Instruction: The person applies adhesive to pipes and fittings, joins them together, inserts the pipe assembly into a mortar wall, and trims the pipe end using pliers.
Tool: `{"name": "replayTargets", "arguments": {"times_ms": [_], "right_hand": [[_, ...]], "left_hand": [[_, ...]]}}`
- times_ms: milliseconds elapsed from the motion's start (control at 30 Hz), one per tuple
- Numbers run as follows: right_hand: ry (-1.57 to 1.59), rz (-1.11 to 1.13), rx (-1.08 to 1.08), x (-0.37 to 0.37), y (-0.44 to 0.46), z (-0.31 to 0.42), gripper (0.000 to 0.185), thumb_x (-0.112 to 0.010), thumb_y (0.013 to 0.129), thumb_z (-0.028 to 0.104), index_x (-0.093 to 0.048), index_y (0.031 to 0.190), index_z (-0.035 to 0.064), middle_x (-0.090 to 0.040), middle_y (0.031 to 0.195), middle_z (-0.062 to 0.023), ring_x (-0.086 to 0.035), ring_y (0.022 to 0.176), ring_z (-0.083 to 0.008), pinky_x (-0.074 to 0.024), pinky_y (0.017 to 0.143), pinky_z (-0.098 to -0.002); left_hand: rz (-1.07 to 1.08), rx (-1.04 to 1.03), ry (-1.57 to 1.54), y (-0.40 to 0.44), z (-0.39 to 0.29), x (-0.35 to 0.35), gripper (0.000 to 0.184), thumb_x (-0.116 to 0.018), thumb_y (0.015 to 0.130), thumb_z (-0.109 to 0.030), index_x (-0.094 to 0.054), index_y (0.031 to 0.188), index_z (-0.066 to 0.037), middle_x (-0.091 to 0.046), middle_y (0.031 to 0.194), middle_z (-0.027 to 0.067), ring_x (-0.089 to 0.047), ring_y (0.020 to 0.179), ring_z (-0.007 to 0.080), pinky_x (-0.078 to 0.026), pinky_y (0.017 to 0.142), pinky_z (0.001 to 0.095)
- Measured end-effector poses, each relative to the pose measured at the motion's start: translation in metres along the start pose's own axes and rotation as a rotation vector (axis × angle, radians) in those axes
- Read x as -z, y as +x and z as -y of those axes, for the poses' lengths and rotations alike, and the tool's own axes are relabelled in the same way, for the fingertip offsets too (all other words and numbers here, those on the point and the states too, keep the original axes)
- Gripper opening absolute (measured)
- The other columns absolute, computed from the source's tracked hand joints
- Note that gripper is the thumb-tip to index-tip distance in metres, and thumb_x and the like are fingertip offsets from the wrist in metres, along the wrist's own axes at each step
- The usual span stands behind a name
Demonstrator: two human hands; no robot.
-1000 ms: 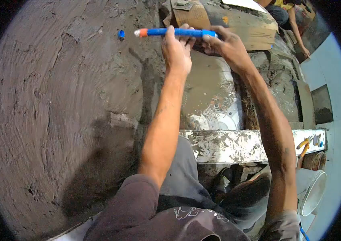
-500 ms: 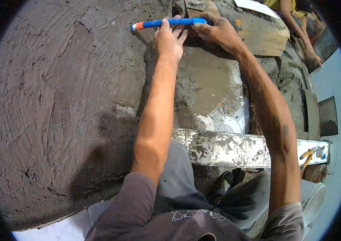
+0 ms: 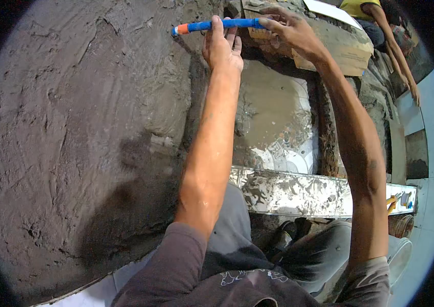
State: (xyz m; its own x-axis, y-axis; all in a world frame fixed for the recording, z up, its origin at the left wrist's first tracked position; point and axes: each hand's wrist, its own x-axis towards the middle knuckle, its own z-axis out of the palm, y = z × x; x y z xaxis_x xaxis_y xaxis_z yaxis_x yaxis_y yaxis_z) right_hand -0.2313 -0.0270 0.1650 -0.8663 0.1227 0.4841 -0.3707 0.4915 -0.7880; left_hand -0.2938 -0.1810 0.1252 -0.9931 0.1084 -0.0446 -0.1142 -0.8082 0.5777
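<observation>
A blue tube with an orange band near its left end (image 3: pixel 200 26) is held crosswise at the top centre. My left hand (image 3: pixel 223 50) supports it around the middle, thumb in front and other fingers behind. At the tube's right end, my right hand (image 3: pixel 292 31) has its thumb and fingertips at the blue tip. The tube's left end is over rough grey mortar (image 3: pixel 99 102). Below the hands lies a patch with muddy water and patterned tile pieces (image 3: pixel 283 148).
A mortar-smeared white ledge (image 3: pixel 299 194) crosses in front of my legs, with yellow-handled tools (image 3: pixel 392 202) at its right end. Cardboard (image 3: pixel 342 48) lies at upper right. Another person's arms (image 3: pixel 391 46) reach down there. A white bucket (image 3: pixel 400 256) stands at lower right.
The separate blue cap seen left of the tube a second ago is now at its left end. The tube was raised, then moved slightly right. The other person's arms have shifted right and down.
</observation>
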Motion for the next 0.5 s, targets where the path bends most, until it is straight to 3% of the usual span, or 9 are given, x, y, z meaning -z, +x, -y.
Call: {"name": "replayTargets", "arguments": {"times_ms": [100,167,233,300,333,433,467,500], "right_hand": [[-0.152,0.085,-0.168,0.006,0.005,-0.003,0.041,-0.056,0.099,0.044,-0.067,0.109,0.0051,-0.062,0.071,-0.0056,-0.054,0.057,-0.0109,-0.0465,0.057,-0.0308],[-0.429,0.035,0.015,0.002,0.025,-0.012,0.049,-0.067,0.087,0.035,-0.058,0.122,0.0017,-0.064,0.083,-0.0188,-0.061,0.073,-0.0307,-0.0483,0.075,-0.0424],[-0.600,0.035,0.186,0.001,0.030,-0.015,0.053,-0.072,0.082,0.027,-0.055,0.124,-0.0009,-0.065,0.087,-0.0245,-0.064,0.079,-0.0412,-0.0498,0.080,-0.0476],[-0.672,0.092,0.337,0.010,0.024,-0.012,0.042,-0.070,0.084,0.021,-0.058,0.116,-0.0027,-0.066,0.084,-0.0227,-0.064,0.075,-0.0424,-0.0509,0.072,-0.0464],[-0.456,0.134,0.190,0.012,0.021,-0.006,0.036,-0.068,0.087,0.021,-0.059,0.114,-0.0016,-0.064,0.081,-0.0179,-0.063,0.072,-0.0375,-0.0504,0.068,-0.0448],[0.195,0.218,-0.267,0.011,0.008,0.028,0.021,-0.060,0.096,0.019,-0.061,0.109,0.0019,-0.061,0.073,-0.0035,-0.059,0.062,-0.0230,-0.0487,0.056,-0.0401],[0.086,0.257,-0.266,0.012,0.004,0.040,0.026,-0.055,0.101,0.027,-0.062,0.108,0.0032,-0.055,0.069,0.0004,-0.053,0.056,-0.0134,-0.0456,0.050,-0.0338],[-0.503,0.338,-0.036,0.008,0.009,0.032,0.027,-0.053,0.101,0.028,-0.062,0.108,0.0029,-0.054,0.067,0.0003,-0.052,0.054,-0.0131,-0.0442,0.048,-0.0331]], "left_hand": [[-0.087,0.008,0.002,0.002,0.002,-0.003,0.035,-0.069,0.094,-0.032,-0.055,0.123,-0.019,-0.066,0.126,0.0041,-0.062,0.110,0.0228,-0.038,0.098,0.0506],[0.052,-0.020,-0.099,0.007,0.005,0.003,0.035,-0.067,0.095,-0.031,-0.055,0.124,-0.017,-0.066,0.126,0.0049,-0.061,0.112,0.0229,-0.038,0.100,0.0512],[0.162,-0.064,-0.110,0.011,0.004,0.007,0.035,-0.063,0.097,-0.034,-0.054,0.126,-0.016,-0.063,0.129,0.0050,-0.057,0.115,0.0232,-0.036,0.103,0.0515],[0.239,-0.115,-0.037,0.012,0.004,0.007,0.038,-0.057,0.100,-0.040,-0.051,0.128,-0.015,-0.058,0.136,0.0045,-0.051,0.120,0.0235,-0.033,0.108,0.0515],[0.121,-0.097,-0.004,0.009,0.002,0.004,0.045,-0.058,0.100,-0.032,-0.045,0.139,-0.013,-0.062,0.132,0.0083,-0.057,0.121,0.0278,-0.037,0.107,0.0481],[-0.006,-0.005,-0.047,0.020,-0.002,0.002,0.044,-0.075,0.088,-0.034,-0.057,0.126,-0.019,-0.068,0.112,0.0015,-0.061,0.102,0.0168,-0.043,0.090,0.0358],[0.060,0.024,-0.039,0.019,-0.007,0.003,0.040,-0.073,0.089,-0.041,-0.057,0.120,-0.022,-0.067,0.117,-0.0022,-0.061,0.103,0.0168,-0.044,0.087,0.0337],[0.004,0.026,-0.095,0.019,-0.007,0.001,0.031,-0.072,0.090,-0.036,-0.058,0.112,-0.019,-0.067,0.120,0.0002,-0.060,0.107,0.0186,-0.046,0.087,0.0355]]}}
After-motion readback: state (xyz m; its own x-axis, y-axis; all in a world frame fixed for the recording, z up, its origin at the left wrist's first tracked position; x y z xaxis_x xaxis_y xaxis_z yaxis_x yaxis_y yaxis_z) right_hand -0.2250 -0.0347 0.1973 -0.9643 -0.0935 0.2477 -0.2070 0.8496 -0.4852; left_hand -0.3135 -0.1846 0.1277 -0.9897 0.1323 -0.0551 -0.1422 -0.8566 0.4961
